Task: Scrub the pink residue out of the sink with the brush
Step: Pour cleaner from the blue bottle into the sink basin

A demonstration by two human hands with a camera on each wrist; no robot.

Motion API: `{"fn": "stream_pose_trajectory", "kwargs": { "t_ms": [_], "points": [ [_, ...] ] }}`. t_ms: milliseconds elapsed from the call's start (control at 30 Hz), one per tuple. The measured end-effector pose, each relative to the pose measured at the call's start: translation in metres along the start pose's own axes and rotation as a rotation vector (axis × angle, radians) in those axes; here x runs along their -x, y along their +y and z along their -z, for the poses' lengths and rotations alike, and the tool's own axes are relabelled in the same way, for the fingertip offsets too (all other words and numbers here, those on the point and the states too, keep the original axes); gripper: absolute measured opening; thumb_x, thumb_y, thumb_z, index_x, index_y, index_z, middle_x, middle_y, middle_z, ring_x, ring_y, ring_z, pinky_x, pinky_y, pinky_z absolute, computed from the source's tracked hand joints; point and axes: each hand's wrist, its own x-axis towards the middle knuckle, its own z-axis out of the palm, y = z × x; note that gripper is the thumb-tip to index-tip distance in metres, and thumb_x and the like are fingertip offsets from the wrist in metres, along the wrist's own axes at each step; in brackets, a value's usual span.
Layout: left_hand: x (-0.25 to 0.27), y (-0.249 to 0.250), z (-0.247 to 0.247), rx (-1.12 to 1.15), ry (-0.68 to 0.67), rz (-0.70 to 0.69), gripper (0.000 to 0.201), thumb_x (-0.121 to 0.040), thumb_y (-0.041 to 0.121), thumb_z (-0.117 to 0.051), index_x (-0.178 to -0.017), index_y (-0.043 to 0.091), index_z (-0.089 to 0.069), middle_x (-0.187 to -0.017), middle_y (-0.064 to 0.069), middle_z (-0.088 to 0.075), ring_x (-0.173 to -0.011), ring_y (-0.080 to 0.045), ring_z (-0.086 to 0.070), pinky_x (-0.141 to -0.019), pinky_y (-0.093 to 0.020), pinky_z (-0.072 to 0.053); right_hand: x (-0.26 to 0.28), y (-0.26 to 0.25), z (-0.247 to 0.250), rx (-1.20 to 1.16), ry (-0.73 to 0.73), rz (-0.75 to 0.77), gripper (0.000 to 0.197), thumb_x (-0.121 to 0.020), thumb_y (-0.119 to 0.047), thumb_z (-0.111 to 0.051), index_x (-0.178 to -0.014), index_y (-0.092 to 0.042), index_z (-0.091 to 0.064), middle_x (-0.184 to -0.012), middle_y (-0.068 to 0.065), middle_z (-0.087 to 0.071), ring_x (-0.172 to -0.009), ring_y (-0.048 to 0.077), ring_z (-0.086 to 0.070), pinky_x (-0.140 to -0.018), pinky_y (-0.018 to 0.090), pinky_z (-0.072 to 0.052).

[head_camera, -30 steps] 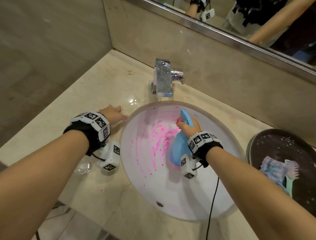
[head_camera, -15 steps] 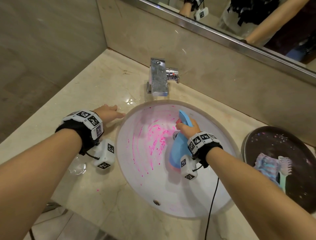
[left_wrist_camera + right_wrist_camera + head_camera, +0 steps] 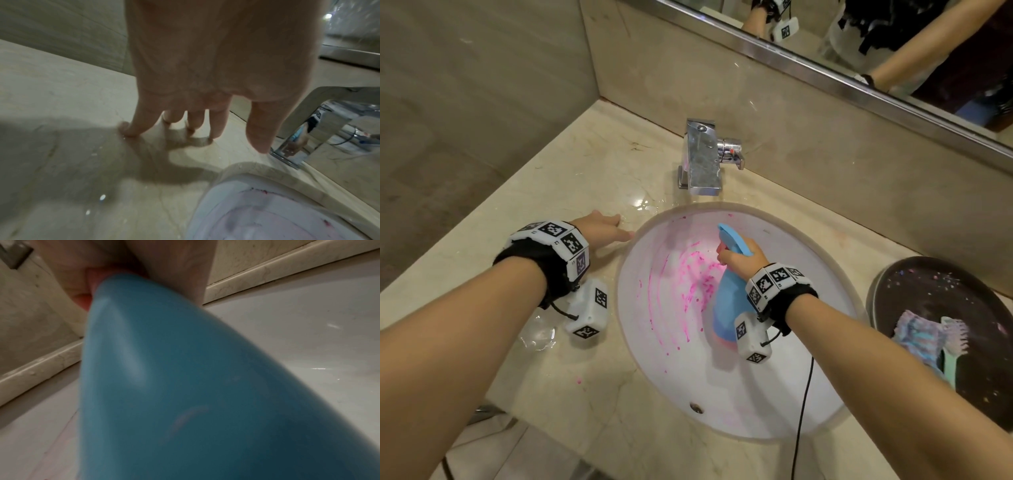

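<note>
A beige marble counter is carrying a white oval sink, its far left wall streaked with pink residue. A chrome tap is standing at the back rim, and a mirror is running along the wall above. To the right of the sink, a dark round tray is holding a pale green brush lying against a blue and purple cloth; no hand is touching the brush. The right hand is gripping the neck of a blue spray bottle over the basin, nozzle pointing at the pink streaks. The left hand is resting with fingers spread and straight, tips pressing on the wet counter just left of the sink rim. Water puddles are glistening on the counter near the tap and beside the left wrist.
</note>
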Motion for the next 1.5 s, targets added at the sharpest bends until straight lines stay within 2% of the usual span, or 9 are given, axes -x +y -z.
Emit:
{"fn": "stream_pose_trajectory", "kwargs": {
  "t_ms": [233,367,500,700,867,1067,1233,1300,1500],
  "points": [
    [0.001,-0.001,0.000,0.008,0.001,-0.003,0.066,-0.093,0.044,-0.049,-0.149,0.023,-0.021,-0.158,-0.006,0.002,-0.145,-0.026,-0.006,-0.116,-0.037,-0.009,-0.001,-0.008,-0.006,-0.037,-0.066,0.060,0.011,-0.081,0.003,-0.055,-0.088,-0.004,-0.060,-0.079,0.007,-0.057,-0.065,0.014,-0.051,-0.060,0.022,-0.041],
    [-0.001,-0.003,0.001,-0.005,-0.015,-0.004,0.067,-0.092,0.045,-0.049,-0.149,0.024,-0.020,-0.158,-0.006,0.003,-0.146,-0.025,-0.005,-0.118,-0.038,-0.006,-0.003,-0.012,-0.008,0.031,-0.096,0.069,0.021,-0.080,0.002,-0.056,-0.070,-0.015,-0.053,-0.068,-0.001,-0.053,-0.060,0.011,-0.048,-0.058,0.022,-0.038],
    [-0.003,-0.005,0.001,0.027,-0.003,-0.012,0.066,-0.092,0.043,-0.051,-0.148,0.023,-0.022,-0.158,-0.005,0.000,-0.146,-0.024,-0.006,-0.117,-0.037,-0.007,-0.005,-0.011,-0.011,0.071,-0.119,0.091,0.025,-0.079,0.003,-0.056,-0.064,-0.016,-0.049,-0.065,0.000,-0.048,-0.059,0.014,-0.045,-0.059,0.025,-0.037],
    [-0.012,-0.009,-0.004,-0.054,0.029,0.003,0.068,-0.089,0.048,-0.052,-0.148,0.029,-0.023,-0.158,-0.007,0.003,-0.145,-0.028,-0.004,-0.119,-0.041,-0.007,-0.004,-0.011,-0.013,0.019,-0.119,0.110,0.019,-0.079,0.004,-0.054,-0.073,-0.014,-0.054,-0.073,-0.001,-0.055,-0.064,0.010,-0.051,-0.054,0.016,-0.040],
    [-0.014,-0.010,-0.004,-0.062,0.024,0.004,0.068,-0.089,0.050,-0.051,-0.148,0.031,-0.022,-0.158,-0.007,0.003,-0.145,-0.029,-0.004,-0.119,-0.042,-0.007,-0.006,-0.014,-0.014,0.033,-0.103,0.072,0.018,-0.079,0.004,-0.053,-0.069,-0.009,-0.048,-0.066,0.003,-0.047,-0.058,0.014,-0.043,-0.056,0.024,-0.035],
    [-0.016,-0.010,-0.004,-0.075,0.032,-0.004,0.067,-0.090,0.050,-0.050,-0.148,0.030,-0.022,-0.158,-0.007,0.001,-0.145,-0.029,-0.006,-0.118,-0.041,-0.007,-0.006,-0.015,-0.019,0.036,-0.136,0.096,0.015,-0.078,0.003,-0.056,-0.075,-0.011,-0.056,-0.081,0.008,-0.058,-0.062,0.012,-0.050,-0.060,0.023,-0.041],
    [-0.016,-0.011,-0.003,-0.080,0.031,-0.010,0.067,-0.089,0.050,-0.051,-0.148,0.031,-0.023,-0.158,-0.006,0.002,-0.145,-0.028,-0.006,-0.119,-0.040,-0.007,-0.004,-0.013,-0.019,0.063,-0.138,0.063,0.022,-0.076,0.003,-0.056,-0.065,-0.015,-0.052,-0.071,0.004,-0.055,-0.068,0.019,-0.051,-0.064,0.029,-0.041],
    [-0.015,-0.012,-0.004,-0.068,0.028,-0.010,0.068,-0.089,0.049,-0.052,-0.147,0.031,-0.023,-0.158,-0.006,0.004,-0.145,-0.028,-0.006,-0.119,-0.040,-0.006,-0.002,-0.014,-0.020,0.061,-0.150,0.061,0.021,-0.077,0.005,-0.055,-0.068,-0.013,-0.051,-0.068,0.002,-0.053,-0.066,0.019,-0.049,-0.063,0.028,-0.040],
    [-0.003,-0.018,-0.012,-0.044,0.071,-0.027,0.073,-0.090,0.044,-0.053,-0.150,0.022,-0.017,-0.158,-0.006,0.004,-0.145,-0.029,-0.008,-0.118,-0.043,-0.012,0.005,-0.018,-0.022,0.096,-0.247,0.156,0.012,-0.078,0.004,-0.056,-0.081,-0.008,-0.057,-0.081,0.004,-0.058,-0.066,0.013,-0.052,-0.061,0.022,-0.042]
  ]
}}
